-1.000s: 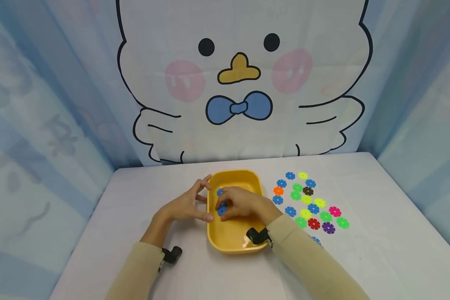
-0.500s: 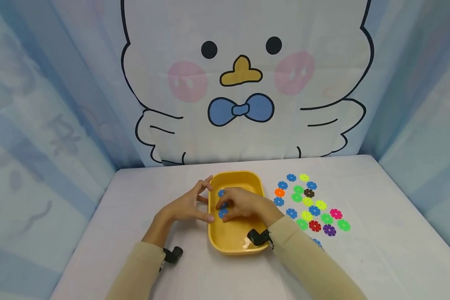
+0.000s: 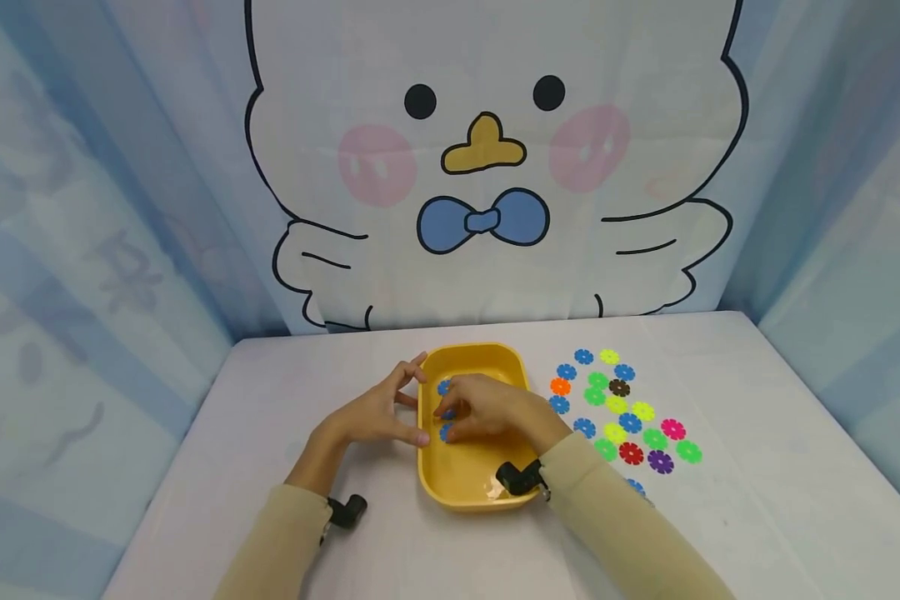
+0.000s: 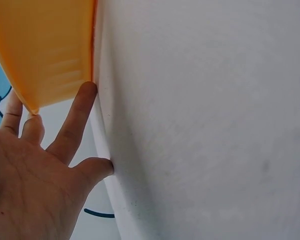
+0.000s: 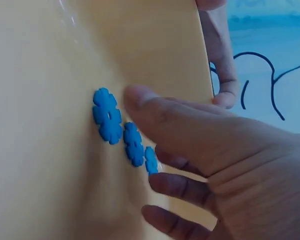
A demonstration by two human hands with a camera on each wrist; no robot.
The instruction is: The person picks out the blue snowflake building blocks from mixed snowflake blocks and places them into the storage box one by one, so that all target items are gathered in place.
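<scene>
A yellow tray [image 3: 476,492] sits on the table, and three blue snowflake discs lie in a row along its left side. In the right wrist view the largest-looking blue disc [image 5: 108,116] is beside the thumb, with the middle disc [image 5: 134,145] and the farthest disc [image 5: 150,160] beyond it. My right hand [image 3: 487,407] is over the row, thumb and fingers apart and loosely bent, fingertips close to the discs. My left hand [image 3: 375,414] touches the tray's left side with spread fingers; its thumb is at the rim.
Right of the tray, several snowflake discs lie scattered, among them a red disc [image 3: 631,453], a purple disc [image 3: 661,462] and an orange disc [image 3: 560,386]. A curtain with a cartoon bird [image 3: 487,275] hangs behind the white table [image 3: 307,358].
The right thumb has shifted slightly over the nearest blue disc, covering more of it in the head view. The left hand stays at the tray's side. The head view has tilted a little.
</scene>
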